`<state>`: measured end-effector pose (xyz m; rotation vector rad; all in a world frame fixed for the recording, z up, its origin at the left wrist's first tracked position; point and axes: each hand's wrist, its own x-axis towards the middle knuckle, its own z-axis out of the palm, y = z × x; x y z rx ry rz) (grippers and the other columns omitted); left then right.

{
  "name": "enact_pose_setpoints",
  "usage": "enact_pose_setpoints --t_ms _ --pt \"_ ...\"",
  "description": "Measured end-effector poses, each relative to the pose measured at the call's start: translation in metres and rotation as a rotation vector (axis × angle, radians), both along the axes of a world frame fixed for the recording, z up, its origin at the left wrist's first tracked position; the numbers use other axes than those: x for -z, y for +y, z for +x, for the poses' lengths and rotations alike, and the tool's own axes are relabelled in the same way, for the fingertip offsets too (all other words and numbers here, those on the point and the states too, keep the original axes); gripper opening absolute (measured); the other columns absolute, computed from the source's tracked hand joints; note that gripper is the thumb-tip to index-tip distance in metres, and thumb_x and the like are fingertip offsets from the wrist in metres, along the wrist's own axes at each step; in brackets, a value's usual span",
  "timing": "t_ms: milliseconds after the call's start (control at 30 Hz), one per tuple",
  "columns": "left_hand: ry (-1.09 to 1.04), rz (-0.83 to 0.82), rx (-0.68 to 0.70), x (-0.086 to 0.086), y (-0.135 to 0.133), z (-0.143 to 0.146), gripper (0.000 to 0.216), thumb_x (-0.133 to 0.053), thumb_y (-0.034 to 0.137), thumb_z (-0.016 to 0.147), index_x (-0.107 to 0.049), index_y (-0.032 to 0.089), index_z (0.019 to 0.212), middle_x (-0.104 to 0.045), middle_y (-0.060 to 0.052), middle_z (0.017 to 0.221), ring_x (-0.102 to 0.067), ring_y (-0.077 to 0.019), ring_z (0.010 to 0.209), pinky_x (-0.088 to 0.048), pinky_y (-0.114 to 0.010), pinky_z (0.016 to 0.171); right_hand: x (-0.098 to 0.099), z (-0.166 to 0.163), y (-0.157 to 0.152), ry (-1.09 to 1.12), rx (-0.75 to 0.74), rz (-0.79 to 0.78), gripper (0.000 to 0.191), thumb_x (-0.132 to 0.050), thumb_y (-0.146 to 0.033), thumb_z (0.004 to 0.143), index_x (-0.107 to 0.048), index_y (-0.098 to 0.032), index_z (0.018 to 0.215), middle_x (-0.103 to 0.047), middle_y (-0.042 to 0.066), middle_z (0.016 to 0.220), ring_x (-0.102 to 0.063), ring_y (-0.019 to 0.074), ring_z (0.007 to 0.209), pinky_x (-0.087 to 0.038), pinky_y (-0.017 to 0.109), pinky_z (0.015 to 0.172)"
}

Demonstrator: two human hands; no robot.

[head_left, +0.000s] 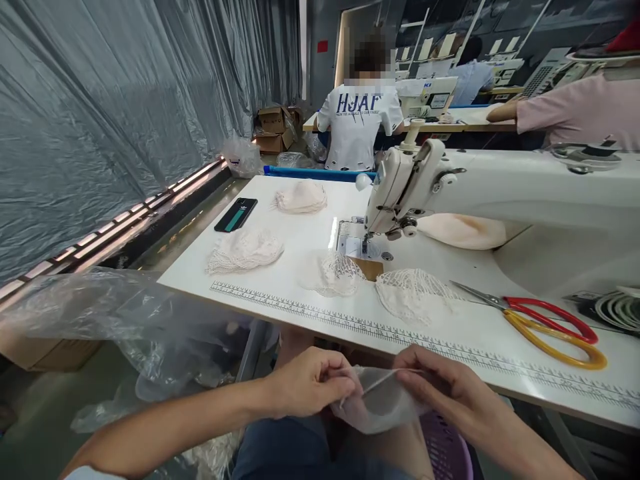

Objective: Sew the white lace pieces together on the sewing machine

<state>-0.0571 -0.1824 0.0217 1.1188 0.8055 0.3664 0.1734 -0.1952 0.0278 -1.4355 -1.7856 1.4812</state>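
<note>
Between my hands, over my lap and just off the table's front edge, a small piece of sheer white fabric point(383, 403) is stretched. My left hand point(320, 383) pinches its left end between thumb and fingers. At the other end, my right hand point(440, 383) grips the upper edge, fingers closed. Two lace pieces lie on the table beyond my hands: one lace piece point(333, 273) left of the needle area and another lace piece point(413, 293) to its right. The white sewing machine point(480, 180) stands behind them, its presser foot point(367, 247) above the needle plate.
Scissors point(545, 327) with red and yellow handles lie at the right. Fabric stacks point(245, 252) point(301, 197) and a dark phone point(236, 215) are on the table's left. A purple basket point(447, 447) stands below. Plastic bags point(165, 333) lie left; co-workers point(357, 120) sit ahead.
</note>
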Motion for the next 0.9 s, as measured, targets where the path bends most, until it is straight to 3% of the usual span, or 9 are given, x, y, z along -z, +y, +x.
enact_pose_setpoints --t_ms 100,167,267,333,467,667,800,900 --pt "0.018 0.096 0.049 0.001 0.003 0.012 0.040 -0.074 0.033 0.067 -0.063 0.012 0.100 -0.065 -0.005 0.089 -0.058 -0.0140 0.080 -0.043 -0.023 0.071 -0.006 -0.012 -0.001 0.041 -0.048 0.086 0.027 -0.049 -0.043 0.089 -0.059 -0.020 0.078 -0.057 0.000 0.070 -0.048 0.0131 0.065 -0.037 0.023 0.057" --pt "0.042 0.129 0.058 -0.001 0.005 0.025 0.034 -0.074 0.030 0.065 -0.065 0.011 0.092 -0.062 -0.001 0.077 -0.053 -0.0108 0.069 -0.039 -0.019 0.062 -0.005 -0.017 -0.001 0.066 -0.022 0.118 0.024 -0.051 -0.041 0.089 -0.059 -0.020 0.081 -0.058 0.000 0.071 -0.050 0.0131 0.065 -0.038 0.023 0.059" --pt "0.075 0.125 0.085 -0.004 0.006 0.038 0.021 -0.061 0.030 0.074 -0.063 0.009 0.073 -0.054 0.002 0.058 -0.041 -0.0062 0.051 -0.031 -0.018 0.049 0.003 -0.012 -0.003 0.087 0.082 0.056 0.028 -0.054 -0.049 0.085 -0.052 -0.022 0.090 -0.041 -0.007 0.057 -0.037 0.0102 0.052 -0.029 0.021 0.048" --pt "0.103 0.117 0.081 -0.004 0.006 0.040 0.020 -0.055 0.027 0.077 -0.064 0.009 0.075 -0.053 0.003 0.052 -0.037 -0.0054 0.045 -0.028 -0.018 0.046 0.009 -0.005 -0.004 0.084 0.051 -0.014 0.034 -0.060 -0.052 0.080 -0.051 -0.022 0.089 -0.034 -0.009 0.057 -0.031 0.0096 0.052 -0.024 0.021 0.047" --pt "0.130 0.097 0.054 -0.002 0.006 0.034 0.024 -0.049 0.019 0.076 -0.066 0.009 0.089 -0.053 0.003 0.049 -0.041 -0.0066 0.041 -0.031 -0.017 0.045 0.014 0.007 -0.007 0.052 -0.097 -0.036 0.040 -0.057 -0.053 0.081 -0.048 -0.018 0.063 -0.036 -0.005 0.060 -0.033 0.0104 0.058 -0.025 0.022 0.051" --pt "0.046 -0.012 0.140 -0.002 0.010 0.033 0.032 -0.046 0.016 0.076 -0.062 0.010 0.104 -0.047 0.007 0.038 -0.042 -0.0089 0.034 -0.036 -0.018 0.044 0.011 0.010 -0.007 0.023 0.017 0.017 0.041 -0.046 -0.053 0.087 -0.054 -0.019 0.068 -0.041 -0.003 0.060 -0.036 0.0117 0.057 -0.030 0.022 0.051" --pt "0.030 -0.079 0.141 -0.004 0.009 0.039 0.028 -0.048 0.019 0.073 -0.062 0.011 0.096 -0.046 0.007 0.038 -0.038 -0.0078 0.031 -0.036 -0.018 0.042 0.015 0.011 -0.014 0.012 0.061 0.034 0.042 -0.042 -0.055 0.089 -0.053 -0.019 0.071 -0.043 -0.003 0.060 -0.038 0.0111 0.055 -0.031 0.021 0.049" --pt "0.114 -0.059 0.163 -0.001 0.004 0.041 0.023 -0.052 0.025 0.071 -0.062 0.012 0.087 -0.050 0.006 0.044 -0.037 -0.0066 0.035 -0.033 -0.017 0.041 0.019 0.019 -0.024 0.001 0.001 0.056 0.044 -0.048 -0.060 0.083 -0.055 -0.020 0.066 -0.049 -0.002 0.059 -0.045 0.0126 0.057 -0.035 0.021 0.051"
